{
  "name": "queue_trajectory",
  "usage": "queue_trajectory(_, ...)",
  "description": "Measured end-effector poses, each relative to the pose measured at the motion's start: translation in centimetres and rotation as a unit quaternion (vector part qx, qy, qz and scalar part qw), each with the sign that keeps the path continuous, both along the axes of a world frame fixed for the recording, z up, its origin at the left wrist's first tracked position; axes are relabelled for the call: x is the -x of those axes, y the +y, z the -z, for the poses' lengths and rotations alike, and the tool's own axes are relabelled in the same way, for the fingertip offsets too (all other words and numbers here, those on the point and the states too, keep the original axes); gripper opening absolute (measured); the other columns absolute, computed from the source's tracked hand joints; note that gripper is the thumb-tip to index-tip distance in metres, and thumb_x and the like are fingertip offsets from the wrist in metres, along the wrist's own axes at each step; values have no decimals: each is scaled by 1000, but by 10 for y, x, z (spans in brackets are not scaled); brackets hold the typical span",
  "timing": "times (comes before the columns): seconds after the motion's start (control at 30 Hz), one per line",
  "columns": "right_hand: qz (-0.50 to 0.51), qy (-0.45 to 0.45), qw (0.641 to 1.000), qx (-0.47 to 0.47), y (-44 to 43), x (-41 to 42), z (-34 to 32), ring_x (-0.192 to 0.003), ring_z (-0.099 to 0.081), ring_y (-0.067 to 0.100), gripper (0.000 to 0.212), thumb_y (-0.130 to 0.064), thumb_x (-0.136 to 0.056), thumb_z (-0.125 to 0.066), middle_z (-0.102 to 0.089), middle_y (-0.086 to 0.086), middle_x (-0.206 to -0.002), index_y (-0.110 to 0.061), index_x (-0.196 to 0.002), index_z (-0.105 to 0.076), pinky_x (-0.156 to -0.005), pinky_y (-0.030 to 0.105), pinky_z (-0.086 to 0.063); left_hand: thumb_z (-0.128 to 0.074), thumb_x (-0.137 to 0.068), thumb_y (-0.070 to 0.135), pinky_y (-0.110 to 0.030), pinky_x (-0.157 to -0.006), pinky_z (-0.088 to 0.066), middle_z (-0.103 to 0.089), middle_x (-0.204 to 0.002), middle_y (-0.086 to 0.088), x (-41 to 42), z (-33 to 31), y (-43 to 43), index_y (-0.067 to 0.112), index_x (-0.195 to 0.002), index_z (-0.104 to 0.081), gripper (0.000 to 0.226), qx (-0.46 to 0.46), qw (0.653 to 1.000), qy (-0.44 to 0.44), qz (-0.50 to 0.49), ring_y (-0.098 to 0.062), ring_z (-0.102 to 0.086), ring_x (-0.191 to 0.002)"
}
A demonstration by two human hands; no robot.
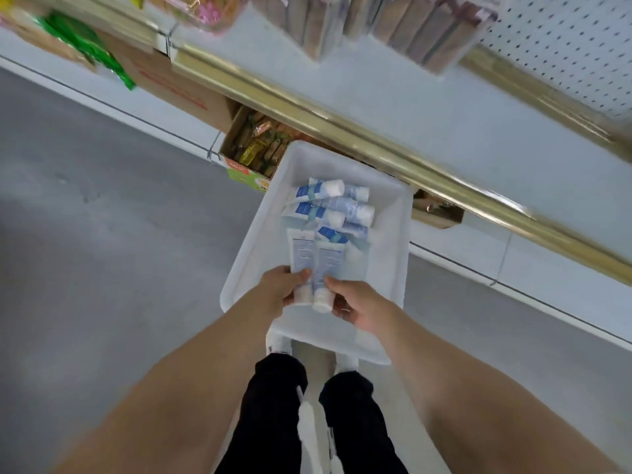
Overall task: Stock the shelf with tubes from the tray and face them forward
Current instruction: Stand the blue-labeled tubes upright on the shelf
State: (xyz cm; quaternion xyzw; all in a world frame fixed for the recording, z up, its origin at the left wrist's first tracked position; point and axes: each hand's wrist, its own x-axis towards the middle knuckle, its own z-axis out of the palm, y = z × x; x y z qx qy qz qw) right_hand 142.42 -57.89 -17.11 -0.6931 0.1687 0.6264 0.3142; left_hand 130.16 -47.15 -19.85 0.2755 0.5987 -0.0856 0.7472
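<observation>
- Our left hand (278,288) has its grip clamped on one white tube (301,258), and our right hand (355,302) has its grip clamped on a second tube (326,268) just beside it.
- Both tubes lie with the white caps toward us, over the near part of the white tray (386,268).
- More blue-and-white tubes (333,208) lie piled at the far end of the tray.
- The shelf (393,97) with its gold edge strip is beyond the tray.

White-capped blue tubes (330,210) heaped in white tray (393,268), shelf (410,107) above
</observation>
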Motion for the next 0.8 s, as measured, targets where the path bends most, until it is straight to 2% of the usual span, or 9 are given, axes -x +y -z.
queue_trajectory(0.07,9,-19,1000,-10,-6,-5,-30,-79,-63,16,22,-29,-85,-75,-69,4,-90,-14,-98,-66,-64,26,-53,-75,-84,25,-39,-83,-53,-67,-105,-8,-10,-31,6,13,-108,-59,31,0,1000,9,26,-26,-63,-96)
queue_trajectory(0.13,15,-36,999,-33,-16,-6,-49,-83,-63,16,22,-29,-86,-73,-69,3,-95,-16,-102,-65,-68,27,-52,-75,-83,30,-41,-87,-49,-65,-106,-8,-6,-43,-1,17,-105,-58,31,6,998,31,53,-28,-61,-102)
queue_trajectory(0.23,15,-67,991,-111,-16,-16,-50,-78,-62,14,19,-24,-89,-70,-68,1,-93,-16,-104,-63,-69,24,-50,-76,-82,33,-35,-77,-47,-66,-107,-8,13,-17,-14,17,-109,-58,36,11,999,29,17,-25,-59,-95)
queue_trajectory(0.3,-1,-79,988,-130,-17,-18,-39,-79,-63,14,16,-24,-89,-71,-69,0,-94,-17,-101,-64,-73,27,-51,-76,-81,31,-31,-71,-46,-65,-102,-8,25,4,-26,17,-107,-59,35,-1,1000,22,-8,-24,-57,-90)
queue_trajectory(0.4,-12,-89,988,-125,-15,-11,-16,-83,-64,15,16,-24,-88,-72,-69,-2,-94,-19,-101,-64,-82,31,-53,-75,-83,26,-32,-73,-45,-66,-100,-8,35,18,-38,16,-101,-61,24,-23,999,-1,-25,-25,-58,-89)
queue_trajectory(0.5,5,-97,989,-112,-21,4,1,-87,-67,16,15,-21,-89,-71,-70,-1,-96,-18,-101,-63,-84,34,-55,-72,-86,21,-30,-72,-49,-69,-99,-6,43,21,-41,16,-102,-62,20,-43,998,-32,-24,-23,-63,-87)
queue_trajectory(0.8,11,-141,989,-50,-48,14,36,-102,-65,24,27,-19,-89,-71,-67,6,-111,-12,-112,-59,-72,28,-55,-68,-89,17,-30,-71,-52,-69,-108,-6,72,43,-57,13,-115,-59,28,-37,995,-52,-83,-22,-67,-93)
